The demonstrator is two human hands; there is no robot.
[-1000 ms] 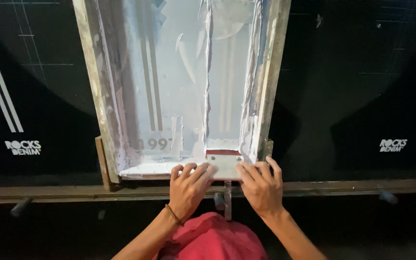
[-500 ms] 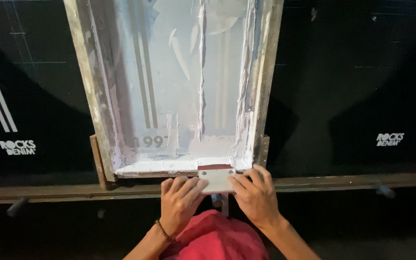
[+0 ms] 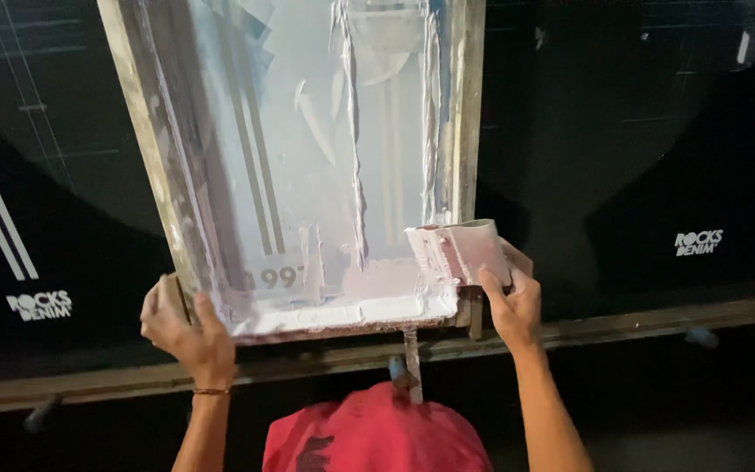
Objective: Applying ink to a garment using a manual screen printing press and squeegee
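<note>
The left hand (image 3: 187,330) is closed around the near-left corner of the wooden-framed, ink-smeared printing screen (image 3: 308,166) on the black fabric surface (image 3: 640,166). The right hand (image 3: 510,301) grips a flat, white-coated squeegee (image 3: 458,251) at the near-right corner. Wet ink might drip onto the fabric if the squeegee tilts.

Bare forearms without sleeves, a thin bracelet (image 3: 211,392) on the left wrist, and a red cap (image 3: 376,433) (dark mark on top).
</note>
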